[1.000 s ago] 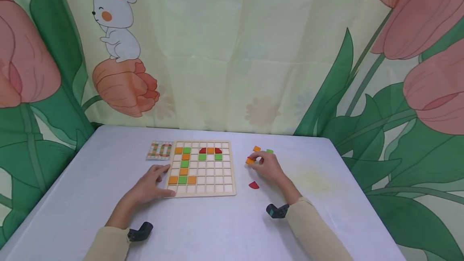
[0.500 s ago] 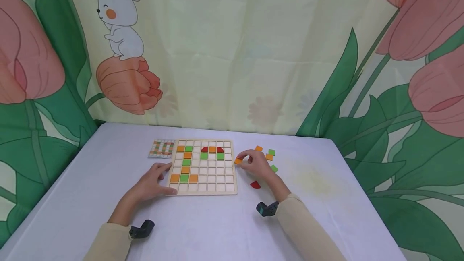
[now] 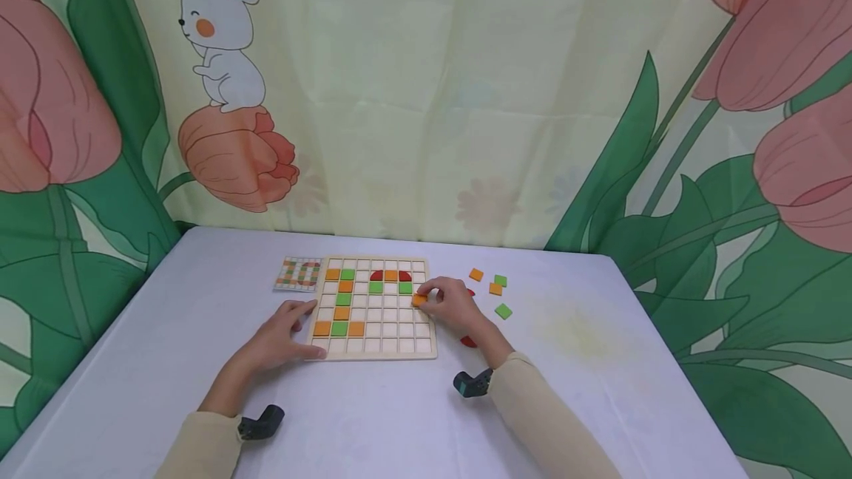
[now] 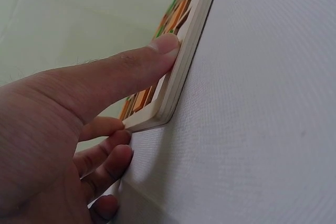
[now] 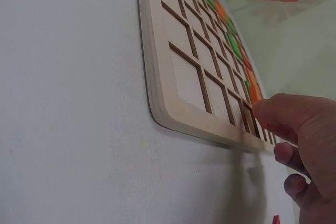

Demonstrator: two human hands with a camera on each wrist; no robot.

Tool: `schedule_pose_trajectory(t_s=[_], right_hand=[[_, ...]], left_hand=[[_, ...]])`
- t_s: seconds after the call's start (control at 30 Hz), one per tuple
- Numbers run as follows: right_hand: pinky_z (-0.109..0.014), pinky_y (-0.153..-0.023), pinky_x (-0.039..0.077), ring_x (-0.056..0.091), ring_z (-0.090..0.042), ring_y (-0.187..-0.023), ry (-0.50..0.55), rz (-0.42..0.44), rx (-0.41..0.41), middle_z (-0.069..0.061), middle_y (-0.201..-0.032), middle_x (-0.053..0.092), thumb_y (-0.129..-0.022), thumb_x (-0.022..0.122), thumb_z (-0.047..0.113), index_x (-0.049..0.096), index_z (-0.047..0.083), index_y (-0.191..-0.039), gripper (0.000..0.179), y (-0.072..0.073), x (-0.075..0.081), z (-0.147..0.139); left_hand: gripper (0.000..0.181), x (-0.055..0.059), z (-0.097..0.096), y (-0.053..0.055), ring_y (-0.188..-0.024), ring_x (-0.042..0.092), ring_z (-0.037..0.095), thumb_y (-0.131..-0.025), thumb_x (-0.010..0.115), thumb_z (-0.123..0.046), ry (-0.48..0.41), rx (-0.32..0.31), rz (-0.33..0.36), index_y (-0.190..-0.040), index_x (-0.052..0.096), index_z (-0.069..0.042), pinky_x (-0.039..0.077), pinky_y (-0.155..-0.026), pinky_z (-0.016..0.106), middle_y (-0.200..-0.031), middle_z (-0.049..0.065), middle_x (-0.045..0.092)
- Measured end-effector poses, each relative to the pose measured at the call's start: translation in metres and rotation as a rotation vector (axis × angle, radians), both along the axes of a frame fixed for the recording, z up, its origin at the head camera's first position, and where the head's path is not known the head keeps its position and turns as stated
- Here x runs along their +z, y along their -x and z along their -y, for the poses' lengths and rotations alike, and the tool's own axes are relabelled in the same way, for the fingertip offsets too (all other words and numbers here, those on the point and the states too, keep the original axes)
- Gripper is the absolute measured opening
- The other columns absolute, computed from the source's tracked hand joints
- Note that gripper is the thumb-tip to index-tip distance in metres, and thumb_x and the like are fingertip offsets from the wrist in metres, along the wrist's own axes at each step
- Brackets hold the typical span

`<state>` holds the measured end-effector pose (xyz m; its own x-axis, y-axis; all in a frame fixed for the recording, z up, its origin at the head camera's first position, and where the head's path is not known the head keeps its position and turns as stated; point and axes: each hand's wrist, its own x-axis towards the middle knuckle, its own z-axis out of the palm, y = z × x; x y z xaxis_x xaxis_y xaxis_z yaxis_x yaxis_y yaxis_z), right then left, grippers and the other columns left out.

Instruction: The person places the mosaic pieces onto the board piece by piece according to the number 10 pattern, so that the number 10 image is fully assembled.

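A light wooden grid board lies on the table with orange, green and red pieces in some of its squares. My left hand rests at its near-left corner. In the left wrist view, the thumb lies along the board's upper rim and the fingertips touch the side edge. An orange square tile is pinched between the thumb and fingers of my right hand, over the right-hand columns below a green tile. The right wrist view hides most of that tile behind the thumb.
A small pattern card lies left of the board. Right of it are loose orange tiles, green tiles and red pieces, some partly behind my right hand. A printed cloth hangs behind the table.
My right hand has picked up an orange tile from the loose pieces and carried it left, over the board's right side. My left hand stays at the board's corner.
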<state>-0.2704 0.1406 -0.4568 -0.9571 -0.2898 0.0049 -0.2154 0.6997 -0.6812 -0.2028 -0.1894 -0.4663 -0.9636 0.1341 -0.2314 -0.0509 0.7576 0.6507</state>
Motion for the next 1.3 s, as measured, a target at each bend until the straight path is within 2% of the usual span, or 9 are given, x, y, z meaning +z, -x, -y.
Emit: schedule_pose_trajectory(t_s=[0.17,0.27,0.5,0.7,0.93,1.07,1.17,1.3], right_hand=[[-0.024,-0.065,0.042,0.051,-0.016,-0.078,0.03,0.034,-0.01,0.002,-0.106,0.065,-0.086,0.073,0.018,0.073,0.02,-0.106,0.02,-0.004,-0.003,0.009],[-0.025,-0.066,0.042,0.051,-0.016,-0.079,0.046,0.028,-0.014,0.003,-0.103,0.066,-0.086,0.073,0.016,0.074,0.02,-0.101,0.016,-0.007,-0.006,0.011],[-0.029,-0.083,0.047,0.059,-0.014,-0.098,0.039,-0.051,0.032,0.006,-0.102,0.073,-0.084,0.075,0.016,0.078,0.019,-0.092,0.009,-0.004,-0.011,0.011],[-0.03,-0.082,0.045,0.056,-0.014,-0.102,-0.032,-0.06,-0.014,0.007,-0.106,0.072,-0.085,0.074,0.02,0.079,0.02,-0.091,0.007,-0.001,-0.01,0.017],[-0.036,-0.096,0.049,0.055,-0.019,-0.119,-0.018,-0.054,-0.003,0.003,-0.114,0.068,-0.087,0.071,0.017,0.078,0.02,-0.092,0.008,-0.003,-0.009,0.019],[-0.03,-0.082,0.05,0.056,-0.017,-0.104,0.0,-0.058,0.008,0.004,-0.114,0.066,-0.087,0.073,0.019,0.077,0.021,-0.098,0.012,-0.004,-0.01,0.014],[-0.026,-0.071,0.044,0.053,-0.016,-0.089,0.0,-0.067,0.01,0.005,-0.112,0.066,-0.085,0.074,0.02,0.076,0.022,-0.1,0.015,-0.004,-0.01,0.009],[-0.025,-0.066,0.041,0.05,-0.015,-0.082,-0.009,-0.062,0.0,0.005,-0.11,0.066,-0.085,0.074,0.021,0.075,0.023,-0.101,0.016,-0.003,-0.008,0.001]], left_hand=[[0.109,0.001,0.0,0.0,-0.103,0.043,0.025,-0.063,0.086,-0.051,0.001,-0.009,-0.015,-0.15,0.034,-0.012,0.036,-0.071,0.032,-0.131,0.014,0.042],[0.107,-0.002,-0.002,-0.001,-0.102,0.043,0.024,-0.064,0.086,-0.051,-0.008,-0.02,-0.023,-0.15,0.035,-0.011,0.036,-0.07,0.031,-0.129,0.013,0.043],[0.107,-0.004,-0.005,0.0,-0.102,0.044,0.023,-0.063,0.086,-0.051,0.009,-0.003,-0.025,-0.149,0.036,-0.013,0.036,-0.07,0.031,-0.13,0.01,0.043],[0.107,0.0,-0.004,0.0,-0.103,0.044,0.024,-0.064,0.086,-0.05,0.01,-0.009,-0.019,-0.15,0.035,-0.012,0.036,-0.072,0.031,-0.132,0.013,0.043],[0.106,0.0,-0.003,-0.002,-0.103,0.044,0.024,-0.064,0.086,-0.049,0.007,-0.01,-0.017,-0.15,0.036,-0.012,0.036,-0.071,0.031,-0.132,0.012,0.043],[0.105,0.0,-0.002,-0.002,-0.102,0.044,0.024,-0.064,0.086,-0.048,0.005,-0.008,-0.023,-0.149,0.036,-0.011,0.036,-0.071,0.031,-0.13,0.012,0.043],[0.106,-0.001,-0.001,-0.001,-0.103,0.043,0.024,-0.064,0.086,-0.048,0.004,-0.003,-0.022,-0.149,0.036,-0.012,0.036,-0.071,0.031,-0.128,0.012,0.043],[0.106,-0.002,0.0,0.0,-0.102,0.043,0.024,-0.063,0.086,-0.049,0.009,0.009,-0.017,-0.15,0.036,-0.013,0.035,-0.07,0.031,-0.128,0.011,0.043]])
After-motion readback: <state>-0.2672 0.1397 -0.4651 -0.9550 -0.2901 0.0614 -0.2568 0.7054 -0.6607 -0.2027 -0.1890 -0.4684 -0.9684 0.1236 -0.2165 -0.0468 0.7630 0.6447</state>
